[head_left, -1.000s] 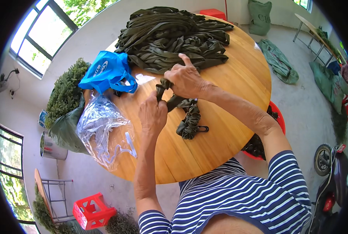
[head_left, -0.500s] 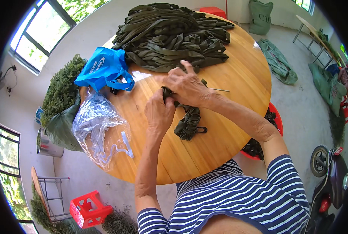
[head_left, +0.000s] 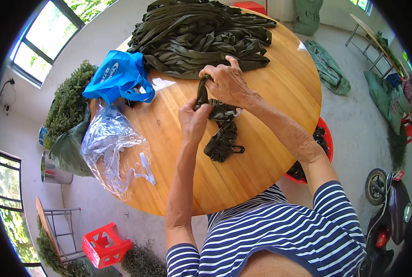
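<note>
A dark green fabric strip (head_left: 202, 91) stretches between my two hands above the round wooden table (head_left: 266, 134). My left hand (head_left: 193, 121) is closed on its lower end, and my right hand (head_left: 229, 85) pinches the upper end with the index finger raised. Below them lies a gathered, ruffled bunch of the same fabric (head_left: 220, 143), with a small dark loop or hook (head_left: 238, 149) at its right side. A glint of something thin and pale shows beside the fabric under my right wrist; its kind is unclear. A large heap of dark green strips (head_left: 197, 41) covers the table's far side.
On the table's left lie a blue bag (head_left: 118, 76) and a clear plastic bag (head_left: 111, 147). A sack of green artificial foliage (head_left: 70, 106) stands beyond. A red basin (head_left: 326, 138) with dark pieces sits right of the table, a red stool (head_left: 105, 244) lower left, a scooter (head_left: 393, 217) lower right.
My right hand has moved up and right, away from the left, drawing the strip out between them. The thin metal rod seen near the right wrist is now mostly hidden.
</note>
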{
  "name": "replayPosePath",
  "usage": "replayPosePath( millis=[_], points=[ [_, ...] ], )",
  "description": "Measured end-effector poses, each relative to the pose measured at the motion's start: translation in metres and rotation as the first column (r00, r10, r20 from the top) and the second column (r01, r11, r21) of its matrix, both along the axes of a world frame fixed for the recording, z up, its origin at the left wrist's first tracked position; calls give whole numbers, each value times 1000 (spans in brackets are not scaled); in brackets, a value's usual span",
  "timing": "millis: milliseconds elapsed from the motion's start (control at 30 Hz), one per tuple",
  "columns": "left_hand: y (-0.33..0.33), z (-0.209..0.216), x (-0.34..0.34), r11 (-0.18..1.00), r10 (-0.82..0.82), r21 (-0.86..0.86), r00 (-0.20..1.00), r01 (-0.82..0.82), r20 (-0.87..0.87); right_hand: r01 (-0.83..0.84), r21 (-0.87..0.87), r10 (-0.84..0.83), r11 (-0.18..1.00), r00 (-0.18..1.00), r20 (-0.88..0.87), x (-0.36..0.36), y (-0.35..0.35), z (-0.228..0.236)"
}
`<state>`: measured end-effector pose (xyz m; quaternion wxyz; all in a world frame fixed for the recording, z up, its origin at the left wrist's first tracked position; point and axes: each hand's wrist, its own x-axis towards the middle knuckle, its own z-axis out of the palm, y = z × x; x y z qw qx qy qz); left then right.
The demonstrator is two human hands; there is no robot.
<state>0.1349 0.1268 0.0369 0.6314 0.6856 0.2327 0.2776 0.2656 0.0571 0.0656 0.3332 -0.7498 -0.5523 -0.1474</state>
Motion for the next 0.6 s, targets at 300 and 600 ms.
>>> replayPosePath(
  millis=[300, 600],
  points=[
    [-1, 32, 27, 783, 173, 612, 984, -114, -39, -196, 21, 184, 980, 946, 265, 19, -6, 12],
    [-33, -7, 17, 976, -216, -49, 975, 213, -57, -102, -134, 127, 986, 973, 194, 40, -2, 12]
  ],
)
